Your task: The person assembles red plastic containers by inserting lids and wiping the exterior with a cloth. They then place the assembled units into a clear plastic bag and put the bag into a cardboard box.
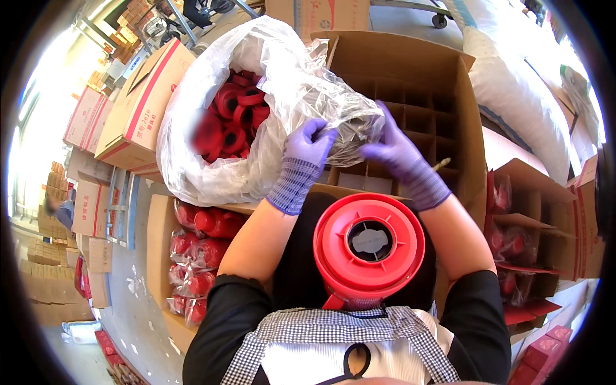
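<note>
Both my hands wear purple gloves. My left hand (pixel 307 149) and my right hand (pixel 396 153) pinch a small crumpled clear plastic bag (pixel 351 123) between them, over an open cardboard box with a divider grid (pixel 420 119). A round red container with a dark opening in its top (pixel 367 247) rests against my body, below my forearms. To the left of my hands lies a big clear plastic sack (pixel 192 163) full of red round parts (pixel 232 115).
A cardboard box of bagged red containers (pixel 199 256) stands at the lower left. More boxes with red containers (pixel 520 244) stand at the right. Sealed cartons (pixel 138 106) are stacked at the left, and a white sack (pixel 526 90) lies at the upper right.
</note>
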A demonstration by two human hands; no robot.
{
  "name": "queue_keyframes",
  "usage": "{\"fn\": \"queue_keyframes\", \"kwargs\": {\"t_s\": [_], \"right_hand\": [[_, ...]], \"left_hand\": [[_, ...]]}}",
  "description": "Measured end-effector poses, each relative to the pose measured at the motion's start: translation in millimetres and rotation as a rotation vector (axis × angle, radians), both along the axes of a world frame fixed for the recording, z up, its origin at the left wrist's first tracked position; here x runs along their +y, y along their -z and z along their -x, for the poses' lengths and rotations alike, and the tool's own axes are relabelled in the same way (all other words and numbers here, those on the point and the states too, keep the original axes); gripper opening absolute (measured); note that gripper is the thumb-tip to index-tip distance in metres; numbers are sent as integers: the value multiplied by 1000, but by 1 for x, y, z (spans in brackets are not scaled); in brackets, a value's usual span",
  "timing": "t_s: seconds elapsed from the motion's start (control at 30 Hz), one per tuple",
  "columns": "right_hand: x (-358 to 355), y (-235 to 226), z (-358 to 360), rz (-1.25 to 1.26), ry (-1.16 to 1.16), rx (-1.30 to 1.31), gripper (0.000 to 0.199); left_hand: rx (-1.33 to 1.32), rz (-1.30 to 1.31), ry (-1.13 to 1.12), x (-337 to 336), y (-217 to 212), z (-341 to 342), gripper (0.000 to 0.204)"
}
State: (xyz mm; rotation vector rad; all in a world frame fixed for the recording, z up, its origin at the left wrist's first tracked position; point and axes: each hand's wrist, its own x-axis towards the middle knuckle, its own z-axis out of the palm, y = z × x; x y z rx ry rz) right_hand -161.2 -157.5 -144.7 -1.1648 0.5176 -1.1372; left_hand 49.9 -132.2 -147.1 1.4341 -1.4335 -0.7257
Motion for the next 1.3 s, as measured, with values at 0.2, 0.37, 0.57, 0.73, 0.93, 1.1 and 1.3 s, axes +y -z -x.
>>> {"fn": "queue_keyframes", "kwargs": {"t_s": [0.2, 0.37, 0.57, 0.73, 0.93, 1.1, 1.3], "right_hand": [[16, 18, 52, -9, 454, 421, 32], [142, -96, 112, 311, -180, 337, 13], [220, -56, 122, 716, -351, 1034, 58], [203, -92, 100, 610, -23, 845, 22], [292, -63, 119, 349, -565, 944, 22], [229, -151, 57, 1217, -190, 1213, 60], [202, -112, -14, 1553, -669, 1781, 21]], "left_hand": [[891, -327, 392, 55, -65, 8, 16], [677, -143, 1177, 152, -77, -47, 11], [-4, 7, 959, 222, -40, -29, 23], [422, -84, 336, 249, -38, -15, 33], [-196, 127, 667, 342, -14, -50, 18], [-44, 73, 649, 370, -30, -68, 24], [5, 94, 352, 382, -55, -62, 24]]}}
